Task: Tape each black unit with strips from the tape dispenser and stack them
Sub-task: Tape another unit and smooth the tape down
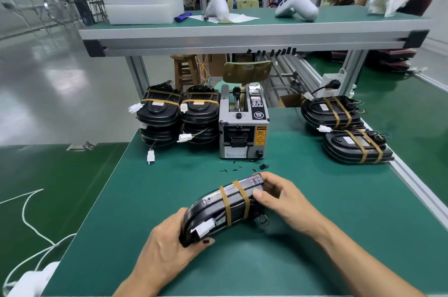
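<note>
Black plastic oval unit [225, 207], two tan bands around it, tilted on edge above green bench mat [150, 199], near front edge. Left hand [169, 246] grips lower end; right hand [278, 197] grips upper end. Grey tape dispenser [243, 124] behind: yellow warning label, text unreadable.

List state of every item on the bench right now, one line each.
held black unit: tilted on edge, two tan bands round it
left hand: grips unit's near end
right hand: grips unit's far end
tape dispenser: upright, no strip visible at outlet
left stacks: two, banded
right units: two, lying flat, banded
</note>
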Motion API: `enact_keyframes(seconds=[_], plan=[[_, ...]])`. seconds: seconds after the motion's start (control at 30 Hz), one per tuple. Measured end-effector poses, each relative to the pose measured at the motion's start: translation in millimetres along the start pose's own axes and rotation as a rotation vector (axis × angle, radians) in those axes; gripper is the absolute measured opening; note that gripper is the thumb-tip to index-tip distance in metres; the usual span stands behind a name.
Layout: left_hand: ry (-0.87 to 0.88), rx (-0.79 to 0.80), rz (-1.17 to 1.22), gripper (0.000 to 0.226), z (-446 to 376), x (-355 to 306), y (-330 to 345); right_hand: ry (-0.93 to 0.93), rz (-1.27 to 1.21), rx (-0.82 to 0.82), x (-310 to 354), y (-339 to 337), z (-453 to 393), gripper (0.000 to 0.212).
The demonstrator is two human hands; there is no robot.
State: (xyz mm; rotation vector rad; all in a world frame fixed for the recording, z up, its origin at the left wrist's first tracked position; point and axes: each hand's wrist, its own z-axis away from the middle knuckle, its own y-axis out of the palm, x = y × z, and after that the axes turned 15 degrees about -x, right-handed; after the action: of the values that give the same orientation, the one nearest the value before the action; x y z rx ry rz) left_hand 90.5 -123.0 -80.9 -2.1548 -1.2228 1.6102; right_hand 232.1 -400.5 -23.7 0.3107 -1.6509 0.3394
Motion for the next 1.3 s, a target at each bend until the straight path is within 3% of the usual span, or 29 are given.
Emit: enact_keyframes(seconds=[0.1, 0.2, 0.33, 0.4, 0.47, 0.6, 0.7, 0.77, 0.87, 0.93, 1.03, 1.13, 1.3], plan=[[0.001, 0.022, -0.025, 0.074, 0, -4, -2, -0.004, 0.046, 0.008, 29, 0, 1, 0.020], [0.001, 0.044, -0.031, 0.100, 0, -6, -4, -0.092, 0.287, 0.021, 69, 2, -3, 0.012], [0.019, 0.049, 0.029, 0.110, 1, -9, -7, -0.301, 0.657, -0.015, 114, 26, -2, 0.028], [0.020, 0.031, 0.052, 0.111, 1, -11, -9, -0.451, 0.831, 0.049, 123, 52, 2, 0.034], [0.022, -0.014, 0.069, 0.101, 1, -15, -10, -0.556, 0.954, 0.123, 123, 79, 6, 0.037], [-0.018, -0.099, 0.051, 0.057, 5, -12, -7, -0.605, 0.991, 0.174, 117, 110, 6, 0.043], [-0.041, -0.097, 0.048, 0.054, 5, -7, -5, -0.561, 0.828, 0.240, 116, 103, 5, 0.048], [-0.029, -0.070, 0.061, 0.051, 4, -8, -6, -0.499, 0.559, 0.124, 112, 89, -1, 0.038], [-0.002, -0.074, 0.060, 0.047, 2, -12, -5, -0.255, 0.192, -0.423, 94, 58, -26, 0.011], [-0.022, -0.073, 0.060, 0.046, 3, -11, -6, -0.033, 0.200, -0.675, 68, 44, -52, 0.017], [-0.048, -0.055, 0.057, 0.054, 4, -12, -7, 0.168, 0.247, -0.712, 32, 41, -79, 0.019], [-0.033, -0.069, 0.051, 0.070, 3, -14, -7, 0.185, 0.245, -0.761, 18, 54, -99, 0.016], [-0.018, -0.094, 0.045, 0.074, 3, -19, -11, 0.292, 0.147, -0.874, 18, 67, -123, 0.026]])
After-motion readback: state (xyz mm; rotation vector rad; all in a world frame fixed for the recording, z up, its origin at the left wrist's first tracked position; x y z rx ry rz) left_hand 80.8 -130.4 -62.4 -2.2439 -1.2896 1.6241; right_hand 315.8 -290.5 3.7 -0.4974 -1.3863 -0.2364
